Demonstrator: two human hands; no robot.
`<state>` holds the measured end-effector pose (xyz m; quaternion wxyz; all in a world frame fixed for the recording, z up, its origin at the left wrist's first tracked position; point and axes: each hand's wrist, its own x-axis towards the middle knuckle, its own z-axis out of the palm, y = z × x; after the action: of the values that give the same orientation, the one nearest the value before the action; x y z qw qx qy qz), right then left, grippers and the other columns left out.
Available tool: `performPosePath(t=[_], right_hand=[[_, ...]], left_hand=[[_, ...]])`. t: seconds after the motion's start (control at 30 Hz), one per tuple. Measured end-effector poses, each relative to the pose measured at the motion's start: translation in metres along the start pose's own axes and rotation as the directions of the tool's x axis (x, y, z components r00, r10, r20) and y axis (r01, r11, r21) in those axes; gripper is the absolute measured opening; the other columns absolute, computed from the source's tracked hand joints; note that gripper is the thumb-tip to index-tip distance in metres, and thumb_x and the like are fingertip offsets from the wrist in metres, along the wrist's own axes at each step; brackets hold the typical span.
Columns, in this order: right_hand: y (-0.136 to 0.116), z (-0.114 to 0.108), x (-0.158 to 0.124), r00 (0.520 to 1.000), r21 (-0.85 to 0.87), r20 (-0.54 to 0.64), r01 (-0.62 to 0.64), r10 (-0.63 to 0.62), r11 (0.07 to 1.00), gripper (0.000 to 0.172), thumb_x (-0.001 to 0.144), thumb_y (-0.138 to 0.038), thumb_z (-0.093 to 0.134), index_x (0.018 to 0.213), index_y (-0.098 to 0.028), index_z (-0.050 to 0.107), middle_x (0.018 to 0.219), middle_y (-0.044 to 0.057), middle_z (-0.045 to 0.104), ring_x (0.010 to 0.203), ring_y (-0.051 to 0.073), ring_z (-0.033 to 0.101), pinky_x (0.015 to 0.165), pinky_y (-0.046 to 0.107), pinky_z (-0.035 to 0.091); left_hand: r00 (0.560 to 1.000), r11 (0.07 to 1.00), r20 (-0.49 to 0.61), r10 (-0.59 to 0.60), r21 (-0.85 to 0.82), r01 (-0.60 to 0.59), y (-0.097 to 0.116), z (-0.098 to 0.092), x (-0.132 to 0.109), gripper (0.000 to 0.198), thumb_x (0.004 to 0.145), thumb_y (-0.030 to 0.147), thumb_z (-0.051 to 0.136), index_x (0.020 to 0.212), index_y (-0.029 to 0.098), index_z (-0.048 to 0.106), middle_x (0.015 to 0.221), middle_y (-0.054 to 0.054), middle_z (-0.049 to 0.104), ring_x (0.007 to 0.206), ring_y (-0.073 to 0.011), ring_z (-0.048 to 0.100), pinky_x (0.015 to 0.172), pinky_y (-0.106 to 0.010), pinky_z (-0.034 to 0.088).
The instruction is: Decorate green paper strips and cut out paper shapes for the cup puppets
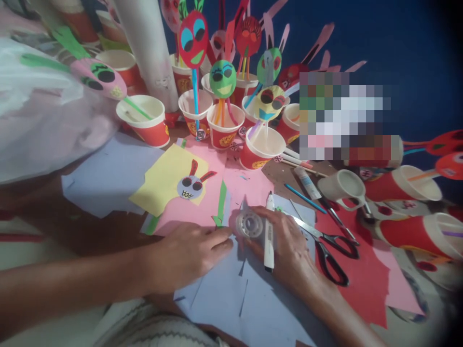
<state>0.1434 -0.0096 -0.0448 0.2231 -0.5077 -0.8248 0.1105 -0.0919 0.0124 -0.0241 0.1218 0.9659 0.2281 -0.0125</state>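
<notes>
Low, left grip (193, 248) palm-down, right grip (287, 238) round tape roll (249, 224).

Observed tape roll (249, 224): small, ring-shaped, translucent, hollow centre facing the camera; gripped between thumb and forefinger of right hand (289, 241), close to fingertips of left hand (190, 250). Noted white marker (268, 241): slim, straight, black at both ends, pointed end away from wearer, tucked in same right hand, just right of roll.
</notes>
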Motion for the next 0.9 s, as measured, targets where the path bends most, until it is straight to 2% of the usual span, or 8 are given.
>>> performPosePath(t=[0.17,0.37,0.5,0.6,0.73,0.83,0.9], right_hand=[[0.002,-0.005,-0.002,0.999,-0.012,-0.013,-0.043,0.043,0.999,0.042,0.088,-0.028,0.062,0.126,-0.021,0.047,0.109,0.012,0.066,0.093,0.030,0.063,0.077,0.042,0.048],[0.003,-0.005,-0.001,0.999,-0.014,0.001,-0.040,0.040,0.999,0.041,0.088,-0.029,0.062,0.125,-0.021,0.048,0.111,0.011,0.066,0.093,0.029,0.062,0.077,0.041,0.047],[0.003,-0.002,0.001,0.999,-0.021,0.020,-0.033,0.034,0.999,0.042,0.089,-0.030,0.061,0.128,-0.020,0.046,0.113,0.012,0.066,0.096,0.030,0.062,0.078,0.042,0.047],[0.004,0.000,0.002,1.000,-0.040,0.006,-0.019,0.019,0.999,0.042,0.088,-0.028,0.062,0.127,-0.019,0.047,0.111,0.013,0.066,0.096,0.031,0.062,0.077,0.042,0.047],[0.007,0.001,0.001,1.000,-0.042,0.005,0.005,-0.005,0.999,0.038,0.087,-0.025,0.062,0.122,-0.019,0.048,0.106,0.012,0.067,0.091,0.030,0.062,0.075,0.043,0.046],[0.008,0.002,0.000,1.000,-0.043,0.011,0.002,-0.002,0.999,0.040,0.087,-0.026,0.064,0.122,-0.018,0.048,0.101,0.011,0.067,0.087,0.029,0.062,0.073,0.042,0.045],[0.008,0.003,0.000,1.000,-0.046,0.017,0.004,-0.003,0.999,0.041,0.086,-0.028,0.066,0.122,-0.018,0.048,0.101,0.012,0.067,0.087,0.029,0.061,0.073,0.042,0.045]], left_hand=[[0.998,0.997,-0.066,0.016,-0.075,-0.021,-0.005,0.000,0.003,0.026,0.083,0.006,0.044,0.100,0.016,0.062,0.106,-0.008,0.067,0.072,-0.0156,0.062,0.059,-0.027,0.049],[0.986,0.984,-0.074,0.150,-0.080,-0.156,0.010,-0.007,0.008,0.020,0.087,0.010,0.048,0.099,0.013,0.064,0.107,-0.009,0.068,0.074,-0.0189,0.064,0.055,-0.033,0.049],[0.973,0.973,-0.107,0.203,-0.091,-0.213,0.019,-0.011,0.012,0.016,0.088,0.014,0.052,0.098,0.013,0.064,0.094,-0.008,0.068,0.069,-0.0196,0.061,0.053,-0.035,0.049],[0.961,0.970,-0.179,0.210,-0.086,-0.228,0.015,-0.009,0.016,0.015,0.088,0.011,0.050,0.091,0.014,0.064,0.086,-0.006,0.066,0.070,-0.0191,0.059,0.054,-0.033,0.047],[0.933,0.978,-0.344,0.104,-0.135,-0.159,-0.003,0.000,0.017,0.022,0.087,0.005,0.044,0.079,0.016,0.062,0.080,-0.003,0.064,0.069,-0.0161,0.055,0.059,-0.030,0.045],[0.870,0.980,-0.487,-0.073,-0.199,-0.029,-0.018,0.004,0.016,0.025,0.087,0.005,0.041,0.079,0.017,0.062,0.078,-0.002,0.066,0.069,-0.0146,0.057,0.062,-0.028,0.045],[0.832,0.966,-0.528,-0.171,-0.256,0.037,-0.027,0.004,0.016,0.025,0.086,0.006,0.040,0.082,0.017,0.062,0.079,-0.002,0.067,0.070,-0.0137,0.059,0.063,-0.026,0.046]])
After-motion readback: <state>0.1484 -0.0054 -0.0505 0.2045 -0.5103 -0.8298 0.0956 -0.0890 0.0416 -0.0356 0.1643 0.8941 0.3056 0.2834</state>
